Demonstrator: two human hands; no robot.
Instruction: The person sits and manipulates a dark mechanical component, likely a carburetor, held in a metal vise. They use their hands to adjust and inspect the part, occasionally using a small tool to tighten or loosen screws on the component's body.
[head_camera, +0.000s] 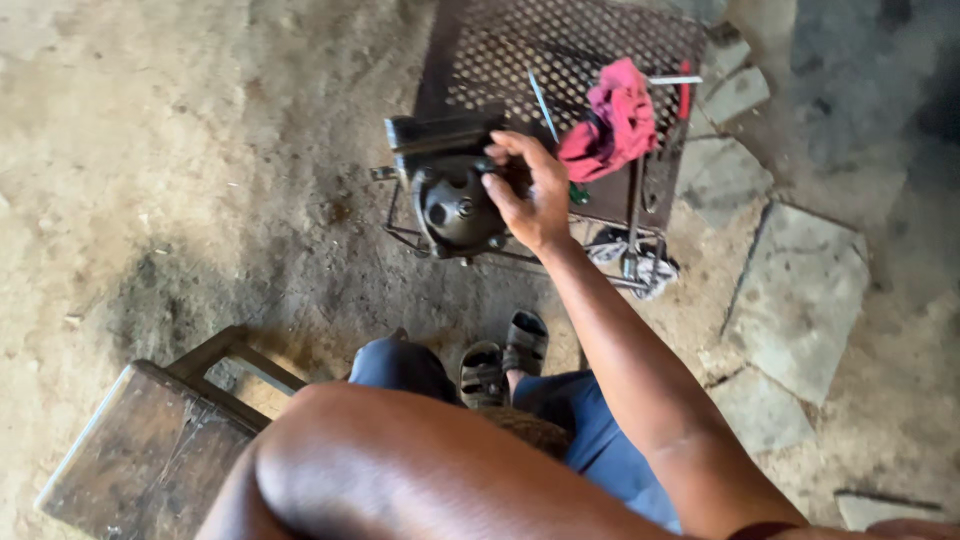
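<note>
My right hand (530, 190) reaches forward and grips the right side of a dark round metal housing (455, 208). The housing sits at the front edge of a perforated metal stand (600, 40), just below a dark vise-like block (440, 135). My fingers curl over the housing's top and side. My left arm (400, 470) fills the bottom of the view, bent at the elbow, and its hand is out of sight.
A crumpled red rag (612, 122), a thin metal rod (543, 103) and a red-handled tool (684, 95) lie on the stand. A worn wooden stool (150, 450) stands at lower left. My sandalled feet (503, 360) rest on the dirt floor, with stone slabs (800, 290) to the right.
</note>
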